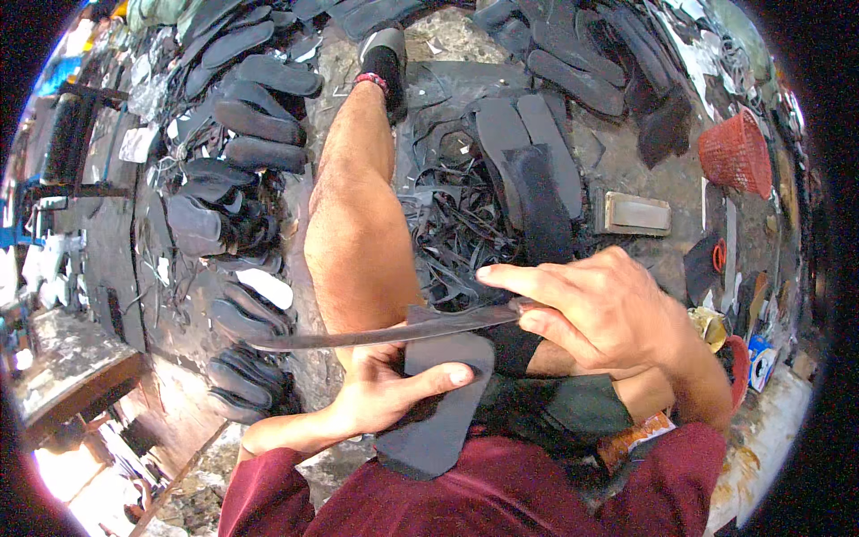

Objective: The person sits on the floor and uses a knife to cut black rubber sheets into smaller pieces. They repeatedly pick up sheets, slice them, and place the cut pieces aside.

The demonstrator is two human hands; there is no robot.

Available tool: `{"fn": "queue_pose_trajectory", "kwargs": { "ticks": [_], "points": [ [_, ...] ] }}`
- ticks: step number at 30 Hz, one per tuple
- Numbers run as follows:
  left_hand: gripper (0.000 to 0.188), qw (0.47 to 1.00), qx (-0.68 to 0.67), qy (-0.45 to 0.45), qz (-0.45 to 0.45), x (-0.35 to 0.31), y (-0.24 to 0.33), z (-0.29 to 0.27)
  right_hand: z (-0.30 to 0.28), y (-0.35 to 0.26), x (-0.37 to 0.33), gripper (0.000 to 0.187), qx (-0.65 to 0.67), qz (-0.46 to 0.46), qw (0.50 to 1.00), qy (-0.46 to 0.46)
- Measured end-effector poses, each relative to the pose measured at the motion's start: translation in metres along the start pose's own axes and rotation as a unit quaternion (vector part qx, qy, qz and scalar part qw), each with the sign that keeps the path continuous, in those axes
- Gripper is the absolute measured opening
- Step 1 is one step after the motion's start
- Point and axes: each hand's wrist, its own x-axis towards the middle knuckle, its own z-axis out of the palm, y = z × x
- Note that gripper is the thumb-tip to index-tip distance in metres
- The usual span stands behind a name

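Note:
My left hand (380, 394) grips a flat, dark grey shoe sole (434, 425) above my lap, its thumb laid across the upper face and the other fingers hidden beneath. My right hand (595, 309) holds the end of a long, thin, slightly curved knife (358, 338). Its index finger stretches forward and the thumb lies by the knife's end. The blade runs leftward across the sole's far edge, over my left fingers and past my bare leg. A small dark scrap (428, 313) shows along the blade; whether it is attached to the sole I cannot tell.
Black strips (456, 233) are heaped beyond the knife. Soles (259, 116) lie in rows at left, with dark slabs (528, 152) ahead. At right are a whitish rectangular block (637, 215), a red basket (735, 154) and orange-handled scissors (718, 256). A wooden bench (72, 376) stands left.

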Motion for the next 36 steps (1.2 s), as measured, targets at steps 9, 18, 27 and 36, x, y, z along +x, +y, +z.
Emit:
{"fn": "queue_pose_trajectory", "kwargs": {
  "ticks": [9, 18, 27, 36],
  "points": [
    [0.074, 0.895, -0.220, -0.370, -0.118, 0.011, -0.018, -0.056, -0.043, 0.023, -0.020, 0.032, 0.308, 0.092, 0.940, -0.110],
    [0.061, 0.930, -0.274, 0.135, 0.204, 0.046, 0.031, 0.090, 0.084, -0.051, -0.079, 0.045, 0.441, 0.163, 0.776, 0.420],
    [0.041, 0.932, -0.259, 0.189, 0.167, 0.056, 0.010, 0.085, 0.189, -0.034, -0.160, 0.033, 0.158, 0.192, 0.847, 0.469],
    [0.041, 0.955, -0.163, 0.187, 0.161, 0.036, -0.027, 0.053, 0.126, -0.025, -0.131, 0.036, 0.117, 0.192, 0.927, 0.302]
  ]
}}
